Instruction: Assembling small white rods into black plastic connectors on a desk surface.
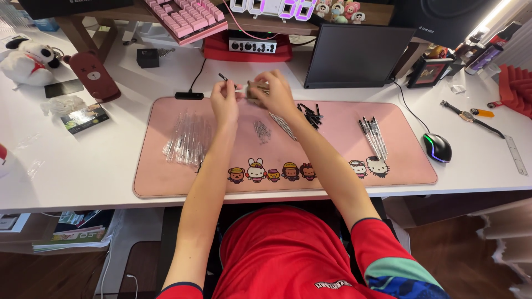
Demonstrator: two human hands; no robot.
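My left hand [224,101] and my right hand [270,91] meet above the far edge of a pink desk mat [166,177]. The left hand's fingers pinch a thin pen [223,77] with a dark tip sticking up to the left. My right hand is closed on its other end, blurred, so what it grips there is unclear. On the mat lie a heap of clear pen barrels [188,141], some thin refills [261,130], a pile of black caps [310,115] and a row of assembled pens [374,135].
A white desk [83,171] carries a dark tablet screen [354,55], a mouse [436,147], a pink keyboard [185,17], a plush toy [27,61], a wristwatch [471,117] and a metal ruler [516,155]. A red audio box [249,47] stands behind the hands.
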